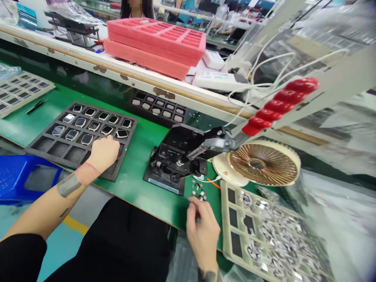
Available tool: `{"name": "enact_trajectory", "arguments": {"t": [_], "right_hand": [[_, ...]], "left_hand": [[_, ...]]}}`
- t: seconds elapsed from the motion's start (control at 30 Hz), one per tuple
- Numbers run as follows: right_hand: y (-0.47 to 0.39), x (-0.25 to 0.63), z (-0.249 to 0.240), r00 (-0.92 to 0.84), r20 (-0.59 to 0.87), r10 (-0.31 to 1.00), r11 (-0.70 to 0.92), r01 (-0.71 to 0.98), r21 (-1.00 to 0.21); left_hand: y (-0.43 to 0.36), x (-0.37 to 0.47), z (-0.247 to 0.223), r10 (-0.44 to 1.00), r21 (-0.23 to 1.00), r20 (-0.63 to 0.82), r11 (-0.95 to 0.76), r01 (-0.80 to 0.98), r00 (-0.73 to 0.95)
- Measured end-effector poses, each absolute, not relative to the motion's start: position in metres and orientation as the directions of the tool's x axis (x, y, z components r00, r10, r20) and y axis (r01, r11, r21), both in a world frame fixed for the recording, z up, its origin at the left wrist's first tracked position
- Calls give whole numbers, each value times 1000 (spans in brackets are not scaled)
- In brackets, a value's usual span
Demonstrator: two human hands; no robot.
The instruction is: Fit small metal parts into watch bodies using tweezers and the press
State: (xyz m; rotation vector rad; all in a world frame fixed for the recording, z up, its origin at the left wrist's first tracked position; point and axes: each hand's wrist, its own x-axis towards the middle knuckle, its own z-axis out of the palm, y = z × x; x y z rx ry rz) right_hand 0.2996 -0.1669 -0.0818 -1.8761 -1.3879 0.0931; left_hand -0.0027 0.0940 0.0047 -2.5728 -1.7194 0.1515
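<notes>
My left hand (105,154) reaches over a dark foam tray (123,158) holding several square watch cases (94,126) with dark faces. Its fingers are closed and point down into a slot; what they hold, if anything, is hidden behind the knuckles. At the table's front edge, my right hand (203,227) is curled with thumb and index finger close together. Nothing that I can make out shows between them. Just beyond those fingertips lie small red, white and black pieces (199,190). Between the hands stands a black press fixture (176,160) with a red ribbed lever handle (280,105).
A round fan (263,163) lies right of the fixture. Beside it, a beige tray (227,235) holds many shiny pieces. Farther back are a black tray (158,107) of light parts and pink foam trays (155,43) on a shelf. Tweezers (37,106) lie at left.
</notes>
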Motion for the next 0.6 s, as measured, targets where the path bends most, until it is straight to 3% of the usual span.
{"name": "enact_trajectory", "arguments": {"t": [0.1,0.17,0.2,0.27,0.33,0.37,0.43,0.5,0.6], "right_hand": [[-180,288,-75,511,276,814,102,342,-934],[-185,279,-74,498,219,839,205,82,-975],[-186,274,-73,491,210,846,221,36,-975],[-183,265,-73,509,252,823,223,119,-968],[-177,255,-69,539,354,765,232,282,-931],[-172,250,-67,542,408,735,248,345,-905],[-161,240,-61,554,479,681,283,404,-870],[-149,231,-58,572,509,643,313,410,-857],[-134,220,-61,572,512,641,315,412,-855]], "left_hand": [[95,-4,8,923,-70,-54,-383,921,380],[89,-13,8,935,-3,9,-355,935,355],[82,-17,6,941,114,60,-338,934,333],[64,-19,-2,952,545,125,-302,782,280],[39,-8,-14,950,924,66,-174,340,306],[25,2,-21,929,990,14,-65,128,370],[-1,28,-37,868,987,-56,124,-105,493],[-22,52,-53,810,959,-94,229,-165,578],[-36,74,-71,775,956,-123,259,-135,620]]}}
